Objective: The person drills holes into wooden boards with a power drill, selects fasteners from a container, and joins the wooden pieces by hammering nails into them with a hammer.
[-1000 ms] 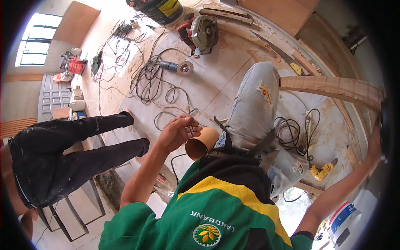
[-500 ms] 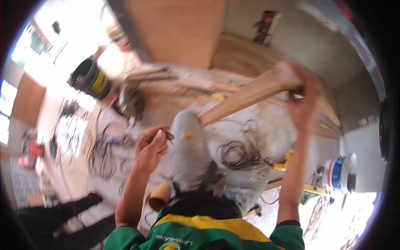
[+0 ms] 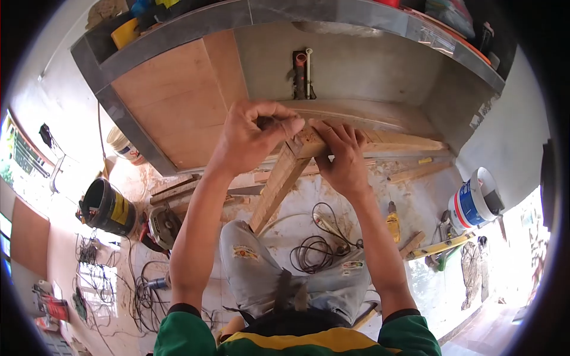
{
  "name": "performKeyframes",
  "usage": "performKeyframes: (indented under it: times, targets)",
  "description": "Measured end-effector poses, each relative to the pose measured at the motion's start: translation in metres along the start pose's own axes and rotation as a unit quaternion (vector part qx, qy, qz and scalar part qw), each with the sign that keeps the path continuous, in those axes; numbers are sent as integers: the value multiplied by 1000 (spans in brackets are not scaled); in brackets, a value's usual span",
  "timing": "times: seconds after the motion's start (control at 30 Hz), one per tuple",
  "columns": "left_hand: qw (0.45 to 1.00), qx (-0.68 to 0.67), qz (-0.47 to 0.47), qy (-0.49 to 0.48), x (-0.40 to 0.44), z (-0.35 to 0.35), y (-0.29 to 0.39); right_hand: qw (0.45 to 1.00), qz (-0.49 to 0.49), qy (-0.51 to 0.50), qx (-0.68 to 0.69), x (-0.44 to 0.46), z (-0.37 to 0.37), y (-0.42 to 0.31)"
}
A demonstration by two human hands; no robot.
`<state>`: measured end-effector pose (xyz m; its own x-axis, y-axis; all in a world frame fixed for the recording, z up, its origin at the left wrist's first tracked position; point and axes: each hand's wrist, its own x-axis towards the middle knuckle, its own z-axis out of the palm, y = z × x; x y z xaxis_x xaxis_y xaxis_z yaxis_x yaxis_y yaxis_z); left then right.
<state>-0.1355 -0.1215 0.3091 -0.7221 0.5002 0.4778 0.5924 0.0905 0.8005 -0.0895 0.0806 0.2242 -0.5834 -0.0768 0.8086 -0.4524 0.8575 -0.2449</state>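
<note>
A wooden frame piece (image 3: pixel 276 184) slants up from beside my left knee to a corner joint, where another wooden length (image 3: pixel 404 141) runs off to the right. My left hand (image 3: pixel 252 136) is pinched at the top of that corner, around something small that I cannot make out. Across the joint from it, my right hand (image 3: pixel 341 154) grips the corner of the wood, fingers on top and thumb beneath. The fingertips of both hands are close together.
A black bucket (image 3: pixel 110 207) and a circular saw (image 3: pixel 163 226) are at the left. Coiled cable (image 3: pixel 313 252) and a yellow drill (image 3: pixel 392 222) lie on the floor. A white bucket (image 3: pixel 472 202) stands right, below a tiled counter edge (image 3: pixel 297 12).
The view has swung right and up to the counter. My left hand has risen from beside my leg to the wood's corner. The wood's held end now sits in front of me.
</note>
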Motion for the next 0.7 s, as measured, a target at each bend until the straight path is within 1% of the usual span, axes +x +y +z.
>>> performKeyframes:
  times: [0.03, 0.13, 0.17, 0.23, 0.37, 0.43, 0.57, 0.63, 0.67, 0.7]
  targets:
    - [999, 34, -34, -12, 1, -1, 0, 1000, 3, 5, -2, 0, 0, 0]
    - [998, 37, -47, -18, -1, 2, -1, 1000, 6, 0, 1, -3, 0, 0]
    - [998, 36, -45, -20, -1, 4, -4, 1000, 4, 1, 4, -3, 0, 0]
    - [1000, -8, -22, -15, 1, 9, -10, 1000, 4, 4, 3, -3, -1, 0]
    - [999, -28, -7, -34, 13, 5, -1, 1000, 3, 11, 9, -3, -2, -1]
    - [994, 21, -22, -102, 16, 1, 5, 1000, 4, 12, 11, -4, -2, -2]
    - [995, 53, -31, -79, 7, -1, -6, 1000, 2, 22, 15, -5, 0, -1]
    - [996, -10, -46, -70, 2, -2, -11, 999, 1, 26, 21, -5, 0, 0]
    - [996, -8, -48, -71, 0, -1, -14, 1000, 0, 21, 17, -5, -2, -1]
    - [996, -37, -49, -58, -3, 1, -17, 1000, -2, 16, 14, -5, -2, -1]
